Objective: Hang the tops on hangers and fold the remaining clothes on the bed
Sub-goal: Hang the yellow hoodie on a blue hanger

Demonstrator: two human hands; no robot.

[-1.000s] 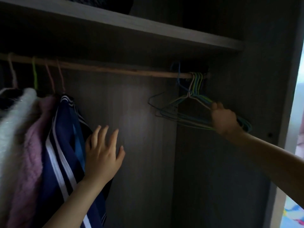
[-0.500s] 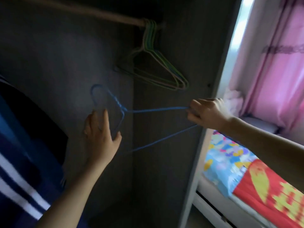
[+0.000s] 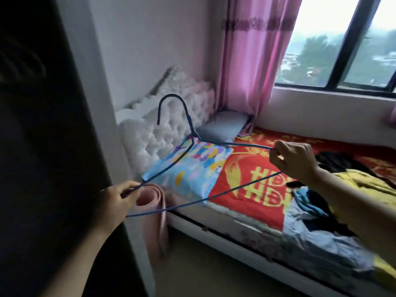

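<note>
A blue wire hanger [image 3: 214, 197] is held in the air between my hands, its hook pointing up. My left hand [image 3: 116, 203] grips its left shoulder end. My right hand [image 3: 292, 160] pinches its right end. Behind it stands the bed [image 3: 240, 231] with a red and yellow cover. A heap of clothes [image 3: 317, 202] in yellow, black, blue and grey lies on the bed's right part, just below my right forearm.
The dark wardrobe side [image 3: 42, 146] fills the left. A rolled pink mat [image 3: 154, 211] leans by the bed's corner. A patterned blue pillow [image 3: 192, 168] and a grey pillow [image 3: 222, 126] lie near the white tufted headboard [image 3: 154, 133]. Pink curtain [image 3: 246, 61] and window [image 3: 342, 43] behind.
The view has swung right from the wardrobe interior to the bed. The blue hanger has come off the rail, and my left hand now grips its other end.
</note>
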